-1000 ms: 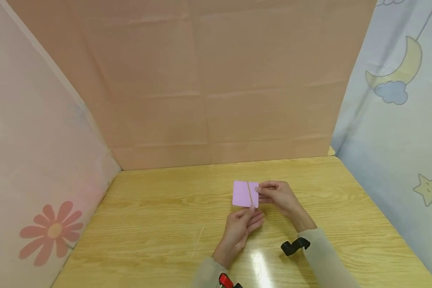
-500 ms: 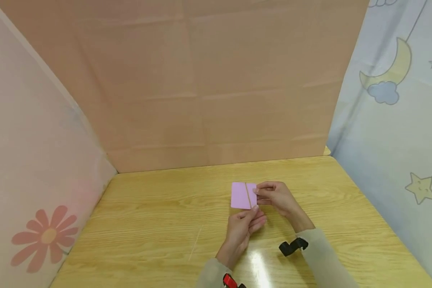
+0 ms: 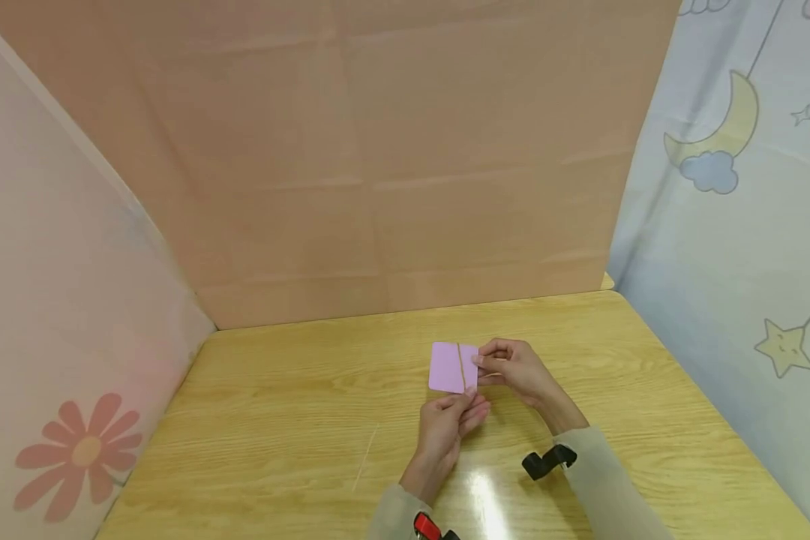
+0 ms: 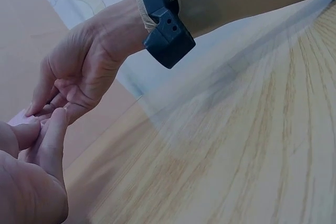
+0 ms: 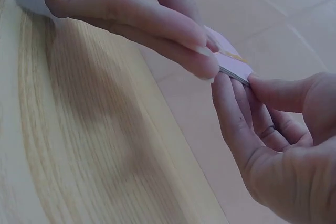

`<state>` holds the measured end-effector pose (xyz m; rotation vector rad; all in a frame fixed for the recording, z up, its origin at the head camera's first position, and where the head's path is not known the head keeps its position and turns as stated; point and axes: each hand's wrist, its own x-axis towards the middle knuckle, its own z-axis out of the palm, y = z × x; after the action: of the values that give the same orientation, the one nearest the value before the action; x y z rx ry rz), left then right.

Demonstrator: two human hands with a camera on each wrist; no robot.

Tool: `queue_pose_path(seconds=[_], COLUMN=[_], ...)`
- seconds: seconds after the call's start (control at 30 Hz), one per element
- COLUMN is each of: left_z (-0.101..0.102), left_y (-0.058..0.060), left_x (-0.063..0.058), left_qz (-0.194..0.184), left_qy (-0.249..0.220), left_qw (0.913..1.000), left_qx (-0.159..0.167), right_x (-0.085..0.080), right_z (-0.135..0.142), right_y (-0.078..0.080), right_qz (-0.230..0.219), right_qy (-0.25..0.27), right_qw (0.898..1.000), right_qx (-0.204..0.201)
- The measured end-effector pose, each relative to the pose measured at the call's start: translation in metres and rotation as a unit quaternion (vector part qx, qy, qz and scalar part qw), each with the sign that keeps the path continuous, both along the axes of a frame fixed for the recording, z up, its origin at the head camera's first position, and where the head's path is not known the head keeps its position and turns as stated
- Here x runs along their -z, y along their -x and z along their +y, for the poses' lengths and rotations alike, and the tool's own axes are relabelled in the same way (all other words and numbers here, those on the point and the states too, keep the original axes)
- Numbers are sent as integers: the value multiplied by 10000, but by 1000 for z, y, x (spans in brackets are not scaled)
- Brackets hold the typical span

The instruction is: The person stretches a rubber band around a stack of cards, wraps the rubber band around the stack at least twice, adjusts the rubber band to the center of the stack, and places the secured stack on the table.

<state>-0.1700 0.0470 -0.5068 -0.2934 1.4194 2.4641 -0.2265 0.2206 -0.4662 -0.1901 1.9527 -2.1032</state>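
Note:
A small stack of pink cards [image 3: 445, 367] is held above the table, with a thin tan rubber band [image 3: 461, 366] running across it nearer its right end. My right hand [image 3: 521, 373] pinches the right edge, thumb on top and fingers beneath. At the near edge, my left hand [image 3: 439, 431] pinches the stack by the band's lower end. From the right wrist, the layered edge of the cards [image 5: 236, 75] shows between both hands. In the left wrist view the fingers hide most of the pink stack [image 4: 21, 119].
The wood-grain table [image 3: 277, 405] spreads out beneath both hands. A tan sheet [image 3: 371, 165] rises behind it. Printed cloths stand on either side, the left one [image 3: 74, 315] with a red flower, the right one [image 3: 702, 247] with a moon and star.
Both hands keep their pinch on the card stack. The whole scene has shifted slightly left in the head view, and the stack's position in the hands looks nearly the same.

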Motion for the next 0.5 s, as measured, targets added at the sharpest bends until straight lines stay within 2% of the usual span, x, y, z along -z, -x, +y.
queue_pose_path(seconds=[0.27,0.4,0.5], left_z=[-11,-15,-15], left_y=[5,6,5], left_x=[-3,-5,-4], left_qz=[221,253,271], left_qy=[61,128,143], left_qw=[9996,9996,9993], left_qx=[-186,-35,194], right_x=[-7,-9,-9], right_z=[8,11,12], right_y=[2,2,1], right_qz=[195,120,69], right_qy=[-359,-366,-360], right_qw=[9991,9992,9993], right_qx=[126,63,54])
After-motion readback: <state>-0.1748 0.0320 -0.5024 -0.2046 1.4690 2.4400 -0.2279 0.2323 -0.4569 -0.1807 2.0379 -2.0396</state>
